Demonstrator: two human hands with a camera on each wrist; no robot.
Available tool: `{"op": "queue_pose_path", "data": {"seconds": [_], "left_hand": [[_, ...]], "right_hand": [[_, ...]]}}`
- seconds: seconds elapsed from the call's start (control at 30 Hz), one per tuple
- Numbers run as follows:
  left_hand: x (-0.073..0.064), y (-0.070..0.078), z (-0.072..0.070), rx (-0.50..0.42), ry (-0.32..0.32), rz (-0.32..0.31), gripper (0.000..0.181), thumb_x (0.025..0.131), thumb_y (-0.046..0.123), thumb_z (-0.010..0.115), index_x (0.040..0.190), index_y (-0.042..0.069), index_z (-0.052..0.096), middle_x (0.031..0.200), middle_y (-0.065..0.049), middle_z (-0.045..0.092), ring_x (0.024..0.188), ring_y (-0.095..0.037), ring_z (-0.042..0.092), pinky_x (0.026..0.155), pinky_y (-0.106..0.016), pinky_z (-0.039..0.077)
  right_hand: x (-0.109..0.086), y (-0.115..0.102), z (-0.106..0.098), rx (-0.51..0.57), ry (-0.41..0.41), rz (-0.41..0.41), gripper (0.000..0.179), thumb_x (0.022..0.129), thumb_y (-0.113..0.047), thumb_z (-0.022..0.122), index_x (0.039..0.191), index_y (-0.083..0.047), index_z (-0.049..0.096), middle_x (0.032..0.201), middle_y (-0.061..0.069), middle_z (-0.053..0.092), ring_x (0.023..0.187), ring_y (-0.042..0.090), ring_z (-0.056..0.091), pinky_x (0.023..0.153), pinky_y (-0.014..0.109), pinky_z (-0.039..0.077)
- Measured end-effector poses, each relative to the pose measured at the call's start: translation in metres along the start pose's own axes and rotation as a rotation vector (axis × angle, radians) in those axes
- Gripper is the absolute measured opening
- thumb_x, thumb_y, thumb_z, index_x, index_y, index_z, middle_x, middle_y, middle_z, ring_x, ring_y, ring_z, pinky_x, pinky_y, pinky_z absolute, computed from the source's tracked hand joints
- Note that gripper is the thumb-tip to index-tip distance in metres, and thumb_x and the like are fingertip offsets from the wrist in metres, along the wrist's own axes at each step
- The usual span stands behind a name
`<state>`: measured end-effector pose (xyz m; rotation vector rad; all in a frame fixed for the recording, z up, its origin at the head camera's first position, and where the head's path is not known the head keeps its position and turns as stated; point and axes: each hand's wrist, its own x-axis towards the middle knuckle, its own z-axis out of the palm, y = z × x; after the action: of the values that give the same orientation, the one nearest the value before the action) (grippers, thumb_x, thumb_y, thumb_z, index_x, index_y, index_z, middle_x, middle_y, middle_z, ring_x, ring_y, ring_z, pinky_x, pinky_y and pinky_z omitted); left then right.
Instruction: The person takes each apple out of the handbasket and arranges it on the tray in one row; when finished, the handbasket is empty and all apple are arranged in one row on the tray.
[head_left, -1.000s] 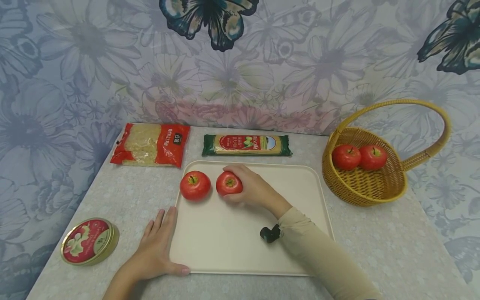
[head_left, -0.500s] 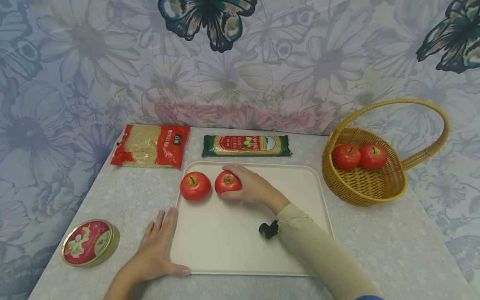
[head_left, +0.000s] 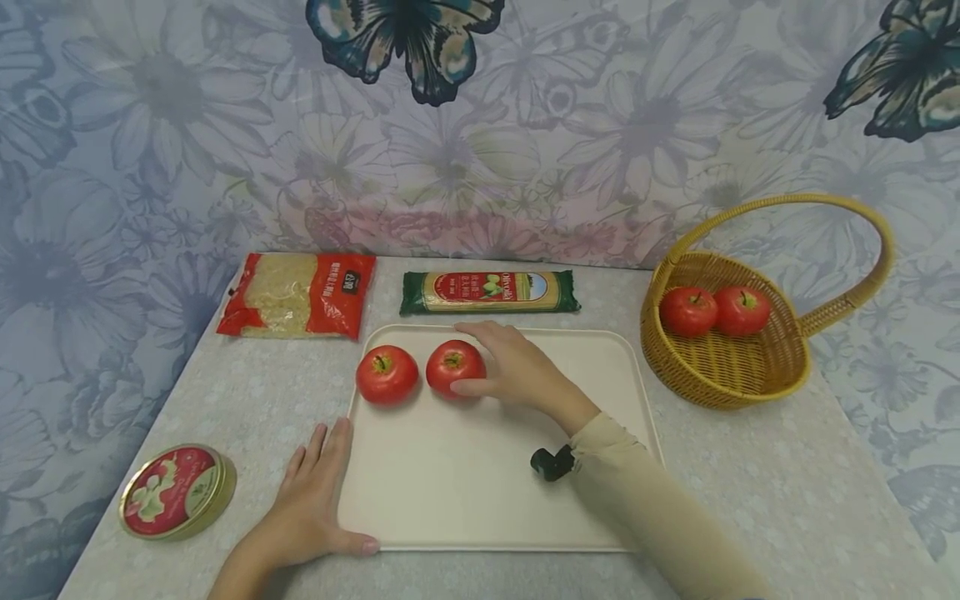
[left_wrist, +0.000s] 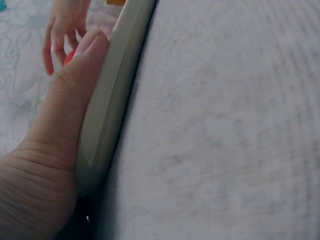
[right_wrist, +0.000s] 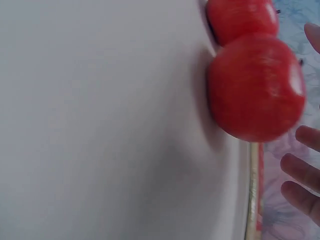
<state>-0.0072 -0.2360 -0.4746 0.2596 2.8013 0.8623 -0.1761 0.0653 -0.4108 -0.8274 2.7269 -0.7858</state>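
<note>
Two red apples sit side by side on a cream tray, near its far left corner. My right hand hovers at the right-hand apple, thumb and fingers spread. In the right wrist view its fingertips stand apart from that apple. The other apple lies just to the left. My left hand rests at the tray's near left corner, fingers stretched along the left edge and thumb against the front rim. Neither hand grips anything.
A wicker basket with a tall handle holds two more apples at the right. Behind the tray lie a red-ended pasta bag and a green spaghetti pack. At the left stands a round red-topped tin.
My right hand has let go of the right-hand apple, its fingers opening and drawing back to the right. The apple now sits beside the other one. The left hand has stayed put.
</note>
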Motion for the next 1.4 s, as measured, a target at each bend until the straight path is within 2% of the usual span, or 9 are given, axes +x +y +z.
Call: {"op": "queue_pose_path", "data": {"seconds": [0.13,0.33,0.57,0.73,0.9,0.97,1.07,1.27,1.4], "left_hand": [[0.0,0.002,-0.001,-0.002,-0.009,-0.009,0.16,0.045,0.081,0.081,0.16,0.006,-0.002,0.165,-0.026,0.007,0.151,-0.05,-0.002,0.121,-0.057,-0.012],[0.001,0.003,-0.001,-0.02,-0.032,-0.034,0.16,0.044,0.08,0.081,0.16,0.008,-0.003,0.165,-0.025,0.005,0.151,-0.05,-0.004,0.12,-0.056,-0.017],[0.002,0.002,0.0,-0.028,-0.051,-0.054,0.16,0.045,0.08,0.081,0.16,0.009,-0.005,0.165,-0.025,0.004,0.151,-0.049,-0.007,0.119,-0.056,-0.02],[0.002,0.002,0.0,-0.026,-0.057,-0.058,0.16,0.046,0.081,0.08,0.16,0.009,-0.006,0.166,-0.025,0.002,0.151,-0.049,-0.008,0.118,-0.056,-0.021],[0.002,0.002,0.0,-0.021,-0.063,-0.061,0.16,0.045,0.081,0.08,0.16,0.008,-0.006,0.165,-0.025,0.002,0.151,-0.05,-0.007,0.118,-0.057,-0.02],[0.002,0.002,0.001,-0.023,-0.063,-0.064,0.16,0.045,0.081,0.08,0.16,0.009,-0.006,0.165,-0.025,0.002,0.151,-0.05,-0.007,0.118,-0.057,-0.02],[0.002,0.001,0.002,-0.021,-0.063,-0.069,0.161,0.045,0.081,0.08,0.16,0.009,-0.005,0.165,-0.026,0.003,0.151,-0.05,-0.007,0.118,-0.056,-0.021],[0.002,0.0,0.002,-0.02,-0.061,-0.067,0.16,0.045,0.082,0.08,0.16,0.009,-0.005,0.165,-0.025,0.003,0.151,-0.049,-0.007,0.119,-0.054,-0.023],[0.003,0.0,0.001,-0.021,-0.06,-0.064,0.16,0.045,0.082,0.08,0.16,0.01,-0.006,0.166,-0.025,0.002,0.151,-0.049,-0.007,0.118,-0.054,-0.023]], "right_hand": [[-0.017,0.003,-0.02,0.005,0.06,0.0,0.085,0.079,-0.064,0.072,0.151,-0.033,0.039,0.153,-0.007,0.045,0.143,0.022,0.04,0.114,0.052,0.038],[-0.044,0.017,-0.056,0.016,0.13,-0.011,0.085,0.082,-0.063,0.07,0.152,-0.031,0.037,0.155,-0.004,0.042,0.131,0.024,0.052,0.104,0.049,0.048],[-0.08,0.038,-0.098,-0.017,0.205,0.069,0.084,0.081,-0.061,0.073,0.151,-0.028,0.04,0.151,0.0,0.046,0.119,0.024,0.057,0.094,0.049,0.054],[-0.101,0.063,-0.125,-0.06,0.261,0.098,0.083,0.082,-0.055,0.075,0.151,-0.026,0.039,0.147,0.002,0.047,0.11,0.022,0.055,0.088,0.047,0.053],[-0.118,0.088,-0.148,-0.095,0.296,0.146,0.082,0.084,-0.05,0.075,0.151,-0.018,0.04,0.147,0.01,0.045,0.116,0.029,0.051,0.094,0.055,0.047],[-0.122,0.096,-0.156,-0.096,0.303,0.17,0.081,0.085,-0.047,0.075,0.15,-0.015,0.04,0.149,0.012,0.043,0.121,0.032,0.051,0.097,0.058,0.046],[-0.127,0.109,-0.165,-0.108,0.308,0.205,0.081,0.086,-0.049,0.074,0.151,-0.017,0.039,0.15,0.013,0.042,0.119,0.034,0.051,0.093,0.059,0.048],[-0.129,0.131,-0.181,-0.094,0.279,0.26,0.08,0.087,-0.051,0.071,0.152,-0.018,0.038,0.155,0.018,0.035,0.135,0.042,0.039,0.105,0.067,0.034],[-0.126,0.145,-0.186,-0.084,0.253,0.308,0.086,0.088,-0.053,0.069,0.156,-0.017,0.031,0.158,0.023,0.029,0.133,0.047,0.039,0.105,0.07,0.032]]}}
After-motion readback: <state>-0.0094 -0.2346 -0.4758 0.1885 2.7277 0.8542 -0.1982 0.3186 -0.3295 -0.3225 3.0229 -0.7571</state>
